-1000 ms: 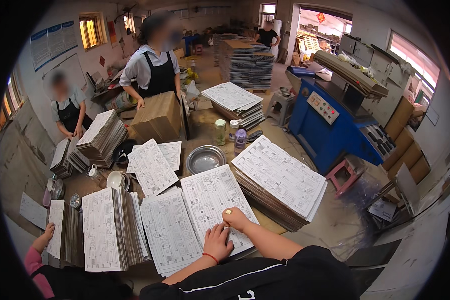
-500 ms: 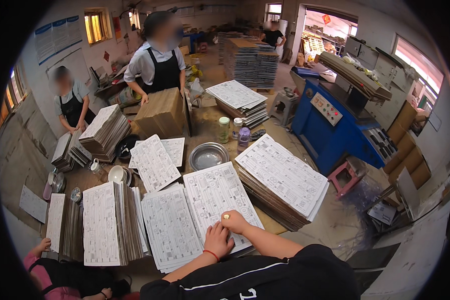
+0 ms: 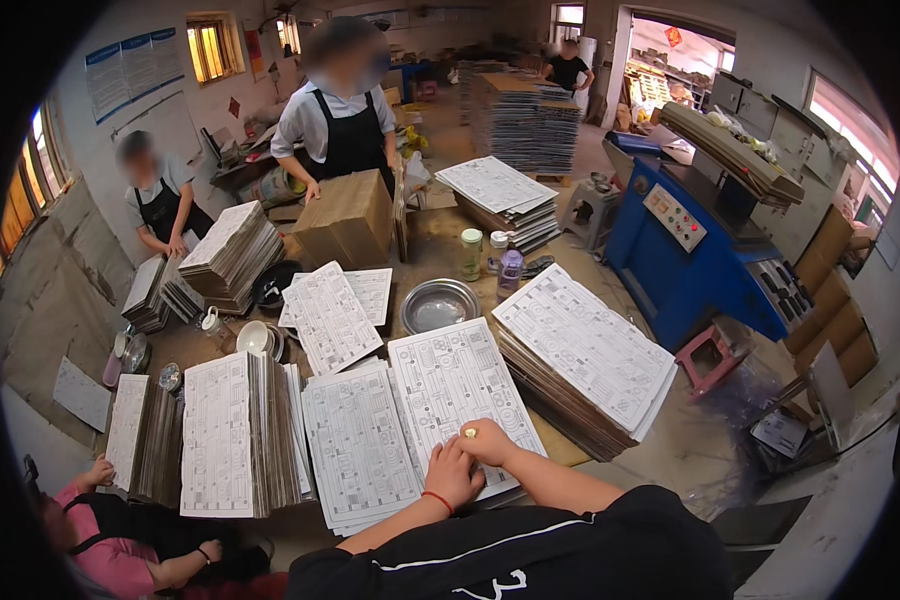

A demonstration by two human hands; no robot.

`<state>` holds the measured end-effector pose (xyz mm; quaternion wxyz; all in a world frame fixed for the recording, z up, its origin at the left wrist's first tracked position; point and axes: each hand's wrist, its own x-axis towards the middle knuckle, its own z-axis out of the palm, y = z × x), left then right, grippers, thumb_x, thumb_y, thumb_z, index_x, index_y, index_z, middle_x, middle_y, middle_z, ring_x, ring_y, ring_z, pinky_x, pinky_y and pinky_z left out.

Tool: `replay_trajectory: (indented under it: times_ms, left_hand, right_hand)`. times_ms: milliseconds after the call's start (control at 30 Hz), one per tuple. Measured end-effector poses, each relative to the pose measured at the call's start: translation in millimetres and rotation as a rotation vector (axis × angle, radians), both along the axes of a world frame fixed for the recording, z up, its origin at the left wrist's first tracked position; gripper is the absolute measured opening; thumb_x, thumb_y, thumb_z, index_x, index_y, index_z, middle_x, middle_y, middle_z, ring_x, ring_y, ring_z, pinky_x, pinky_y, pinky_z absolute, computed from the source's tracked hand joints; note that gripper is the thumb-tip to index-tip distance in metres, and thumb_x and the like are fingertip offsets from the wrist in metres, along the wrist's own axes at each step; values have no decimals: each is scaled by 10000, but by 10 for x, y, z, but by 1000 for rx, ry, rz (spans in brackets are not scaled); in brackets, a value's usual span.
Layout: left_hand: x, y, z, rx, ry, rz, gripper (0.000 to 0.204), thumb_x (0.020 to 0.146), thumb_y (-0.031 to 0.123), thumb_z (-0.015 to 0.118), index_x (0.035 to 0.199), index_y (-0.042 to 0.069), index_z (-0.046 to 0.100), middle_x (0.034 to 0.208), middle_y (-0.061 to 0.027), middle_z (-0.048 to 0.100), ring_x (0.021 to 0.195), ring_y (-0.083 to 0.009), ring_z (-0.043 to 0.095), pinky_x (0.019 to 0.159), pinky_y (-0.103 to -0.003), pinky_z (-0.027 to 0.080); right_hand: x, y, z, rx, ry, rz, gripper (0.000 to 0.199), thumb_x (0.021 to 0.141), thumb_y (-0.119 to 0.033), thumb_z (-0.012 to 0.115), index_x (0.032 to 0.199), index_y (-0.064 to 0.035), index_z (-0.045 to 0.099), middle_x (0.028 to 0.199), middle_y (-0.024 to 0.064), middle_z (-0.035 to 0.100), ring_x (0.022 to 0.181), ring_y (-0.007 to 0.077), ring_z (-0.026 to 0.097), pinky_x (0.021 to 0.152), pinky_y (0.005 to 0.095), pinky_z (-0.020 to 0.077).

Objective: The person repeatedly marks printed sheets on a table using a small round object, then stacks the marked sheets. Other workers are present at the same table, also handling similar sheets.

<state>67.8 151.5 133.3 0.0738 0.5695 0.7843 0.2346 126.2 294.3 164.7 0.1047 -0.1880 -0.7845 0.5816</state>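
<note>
On the near side of the worktable, a white printed sheet [image 3: 455, 375] covered in line drawings lies under both my hands. My left hand [image 3: 455, 477], a red cord round its wrist, rests on the sheet's lower part with fingers stretched out. Right beside it, my right hand [image 3: 492, 446] is closed in a fist round a small tool, whose pale yellow round end [image 3: 471, 433] shows above the fingers. The rest of the tool is hidden. Another printed stack [image 3: 360, 445] adjoins the sheet on the left.
A thick board stack [image 3: 585, 350] stands at the right, a metal bowl [image 3: 440, 306] beyond my sheet. Further back are bottles [image 3: 510, 270] and a cardboard block [image 3: 345, 220] under a co-worker's hand. More stacks [image 3: 217, 435] and a pink-sleeved person [image 3: 115, 545] are at left.
The whole view has shifted a little, so the scene sits further right. My hands keep nearly the same place on the sheet, the right still closed round the small tool.
</note>
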Motion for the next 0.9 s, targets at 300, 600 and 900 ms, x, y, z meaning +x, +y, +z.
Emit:
replay_trajectory:
  times_ms: [300,600,900]
  left_hand:
    - [-1,19,-6,-53,-49,21,560,804,323,605,1292,57,537,1417,-163,458,1377,-309,351,1142,-508,235]
    - [-23,9,1,-86,-39,8,584,807,293,597,1319,27,508,1419,-159,444,1383,-308,339,1143,-499,235]
    - [-13,-11,-26,-61,-19,17,557,810,296,596,1295,29,535,1408,-163,447,1364,-314,351,1141,-490,238]
  right_hand:
    - [1,-34,-186,102,-18,29,250,732,-226,614,770,13,677,616,135,621,566,189,586,550,350,484]
    - [25,-119,84,154,-44,46,289,708,-265,594,825,-28,709,715,196,655,643,358,632,606,410,511]
    - [45,-126,94,105,2,60,266,712,-237,593,832,-25,702,698,183,652,601,317,616,578,382,492]
